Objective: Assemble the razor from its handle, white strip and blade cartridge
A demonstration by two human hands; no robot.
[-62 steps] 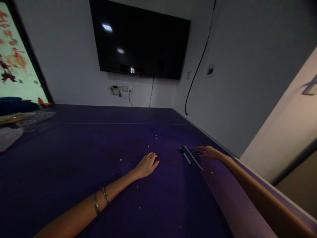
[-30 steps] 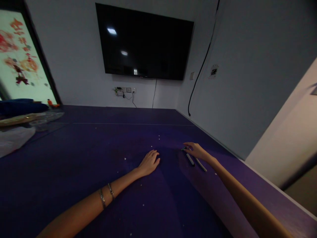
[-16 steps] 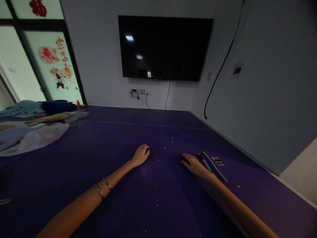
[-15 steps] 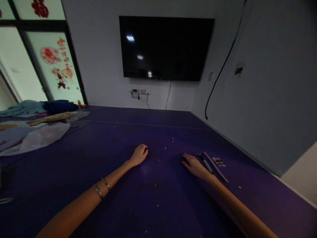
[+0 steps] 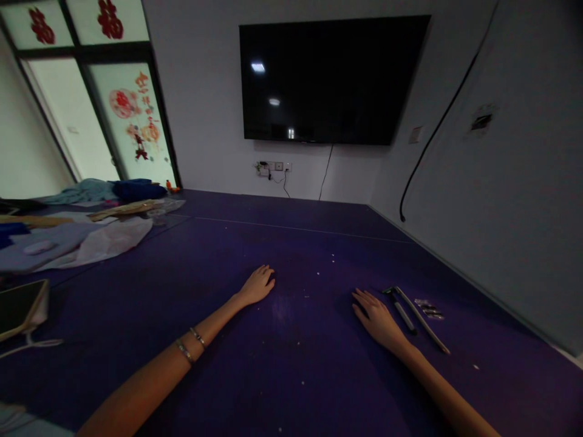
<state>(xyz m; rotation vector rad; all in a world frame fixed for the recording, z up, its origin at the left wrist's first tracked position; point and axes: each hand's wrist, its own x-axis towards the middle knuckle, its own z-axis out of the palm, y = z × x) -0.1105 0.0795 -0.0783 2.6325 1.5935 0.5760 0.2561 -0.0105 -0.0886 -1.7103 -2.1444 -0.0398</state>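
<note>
My left hand lies palm down on the purple tabletop. Its fingers are stretched out and slightly apart, and two bracelets circle that forearm. Flat on the same surface, further right, rests my right hand, fingers spread and holding nothing. Just right of it lies a slim tool with a grey and black handle. Beside that is a long, pale, thin rod or tube, and the two seem to meet at their far ends. Past them sits a small clear packet with dark pieces inside.
At the left edge is a phone with a pale cord. Behind it are white plastic sheeting, a brown flat item and blue cloth. A television hangs on the wall; a black cable dangles at right.
The view has turned left, bringing the phone into sight. My left hand has shifted slightly left over the tabletop. My right hand stays flat beside the tool.
</note>
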